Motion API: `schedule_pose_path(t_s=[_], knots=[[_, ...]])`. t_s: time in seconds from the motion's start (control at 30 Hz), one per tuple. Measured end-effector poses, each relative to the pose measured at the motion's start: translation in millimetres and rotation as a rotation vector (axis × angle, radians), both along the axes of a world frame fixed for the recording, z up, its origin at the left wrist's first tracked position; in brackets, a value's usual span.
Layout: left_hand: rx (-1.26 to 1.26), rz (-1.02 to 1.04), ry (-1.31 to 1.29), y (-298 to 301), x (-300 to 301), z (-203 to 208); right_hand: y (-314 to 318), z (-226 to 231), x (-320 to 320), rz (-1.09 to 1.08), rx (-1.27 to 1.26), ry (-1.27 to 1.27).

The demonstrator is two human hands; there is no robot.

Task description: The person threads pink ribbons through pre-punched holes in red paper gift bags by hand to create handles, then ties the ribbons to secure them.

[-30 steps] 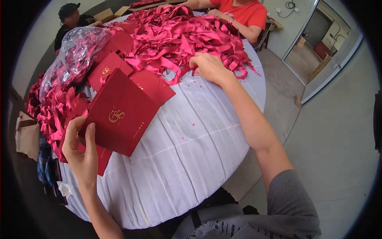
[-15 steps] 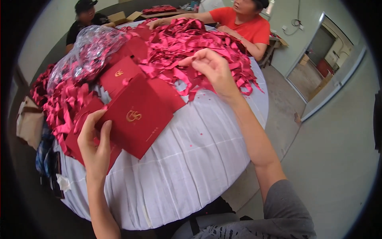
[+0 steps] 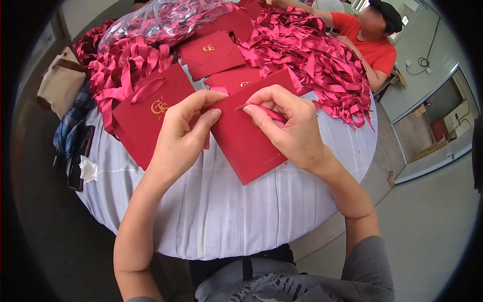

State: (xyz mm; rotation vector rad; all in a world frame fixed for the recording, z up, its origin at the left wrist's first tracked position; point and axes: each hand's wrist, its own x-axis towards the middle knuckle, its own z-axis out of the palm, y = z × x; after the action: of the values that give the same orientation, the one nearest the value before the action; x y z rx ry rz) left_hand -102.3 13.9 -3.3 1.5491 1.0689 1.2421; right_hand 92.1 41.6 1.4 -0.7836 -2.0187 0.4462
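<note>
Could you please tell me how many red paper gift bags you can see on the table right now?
4, possibly more hidden under ribbons: the held bag gripped by the left hand and right hand; one with a ribbon handle at left; one behind the hands; one farther back.

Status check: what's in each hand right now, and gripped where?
Left hand grips the red paper bag at its top edge; right hand pinches a red ribbon near its end.
</note>
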Motion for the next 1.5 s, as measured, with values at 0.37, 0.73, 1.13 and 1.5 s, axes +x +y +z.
schedule_pose_path(t_s=[0.37, 0.73, 1.13, 1.5], knots=[[0.045, 0.017, 0.027, -5, 5, 2, -8, 0, -3, -0.036, 0.126, -0.108], [0.056, 0.006, 0.030, -7, 5, 2, -9, 1, -2, -0.013, 0.071, -0.095], [0.501, 0.166, 0.245, -18, 24, 4, -25, 20, -2, -0.076, 0.150, -0.199], [0.590, 0.179, 0.339, -27, 35, 9, -26, 17, 2, -0.034, 0.022, -0.064]])
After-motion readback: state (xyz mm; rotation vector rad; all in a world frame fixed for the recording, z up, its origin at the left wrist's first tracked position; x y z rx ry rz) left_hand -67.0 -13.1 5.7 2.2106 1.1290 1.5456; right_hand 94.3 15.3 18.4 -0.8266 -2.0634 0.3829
